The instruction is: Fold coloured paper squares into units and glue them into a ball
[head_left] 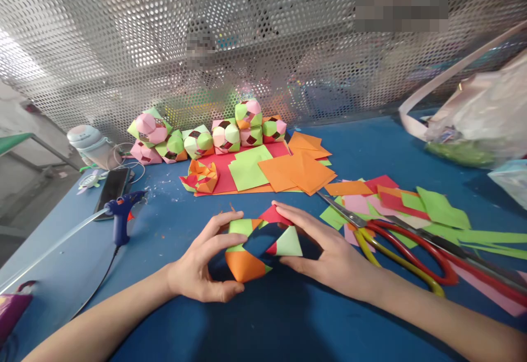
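Note:
Low over the front of the blue table, an open ring of folded paper in orange, green, pale green and red is between both hands. My left hand curls round its left side, fingertips on the green part and thumb beside the orange part. My right hand takes the right side, its fingers along the red and pale green pieces and its thumb below. The table shows through the ring's middle. A smaller orange and green folded paper piece lies beyond my left hand.
Several finished paper balls line the perforated metal screen. Before them lie orange paper squares and green sheets. Scissors rest on paper scraps at right; a glue gun and phone lie left.

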Tool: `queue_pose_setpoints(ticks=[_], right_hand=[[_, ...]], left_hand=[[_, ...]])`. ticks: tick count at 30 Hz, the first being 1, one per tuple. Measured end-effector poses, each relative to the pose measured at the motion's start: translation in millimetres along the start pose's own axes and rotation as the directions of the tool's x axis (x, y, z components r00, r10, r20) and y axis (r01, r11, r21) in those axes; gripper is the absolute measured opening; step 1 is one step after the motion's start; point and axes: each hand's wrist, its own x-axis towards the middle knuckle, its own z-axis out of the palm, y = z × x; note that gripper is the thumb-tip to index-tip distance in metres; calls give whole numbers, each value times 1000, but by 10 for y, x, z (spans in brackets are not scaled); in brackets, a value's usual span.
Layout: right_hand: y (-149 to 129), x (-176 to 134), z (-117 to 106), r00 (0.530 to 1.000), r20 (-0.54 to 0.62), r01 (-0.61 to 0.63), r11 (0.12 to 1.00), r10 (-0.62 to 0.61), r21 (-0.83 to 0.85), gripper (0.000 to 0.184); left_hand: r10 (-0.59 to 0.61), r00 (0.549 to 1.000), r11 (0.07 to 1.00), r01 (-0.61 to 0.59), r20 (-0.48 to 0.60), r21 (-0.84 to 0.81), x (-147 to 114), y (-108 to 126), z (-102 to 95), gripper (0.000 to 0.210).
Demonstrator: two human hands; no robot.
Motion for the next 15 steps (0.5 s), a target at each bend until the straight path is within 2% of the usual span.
queue_pose_setpoints(ticks=[9, 15], right_hand=[[21, 8, -25, 989, 123, -89, 994, 81, 66, 69], [-7, 40, -31, 965, 197, -224, 933, 172, 281, 69]], left_hand=[[-100, 995, 993, 100, 14, -61, 14, -47, 34, 66], [-237, 971, 944, 236, 23, -232, 10, -54, 34, 59]])
